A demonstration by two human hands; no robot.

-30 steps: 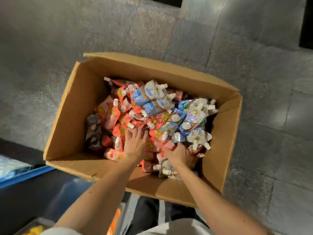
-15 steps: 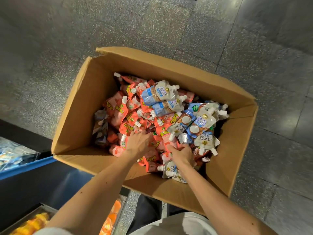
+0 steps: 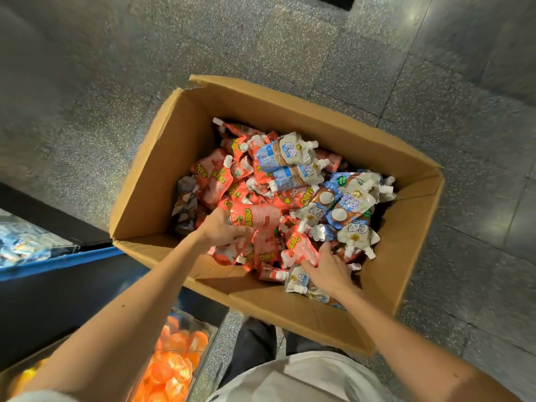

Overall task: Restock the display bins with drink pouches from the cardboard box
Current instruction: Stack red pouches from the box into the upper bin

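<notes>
- Our left hand (image 3: 223,230) is clamped on a red drink pouch (image 3: 258,216) that lies across the top of the heap in the cardboard box (image 3: 174,169); we hold it by its left end only, so it could swing and slip out on the lift.
- Our right hand (image 3: 329,271) curls its fingers onto a second red pouch (image 3: 301,250) close to the box's near wall; we cannot tell how firmly the thumb closes; a loose pinch on slick film may let it fall back.
- The pouches lie loose and tangled, spouts poking every way; pulling one out may drag its neighbours over the rim onto the floor (image 3: 87,82).
- White-and-blue pouches (image 3: 290,158) mix with the red ones toward the far and right side; a hurried grab could carry the wrong kind to a bin.
- The display bin (image 3: 210,340) of orange packs sits at the near left, under our left arm; the box's near wall stands in between, so a low carry may snag a pouch on the cardboard.
</notes>
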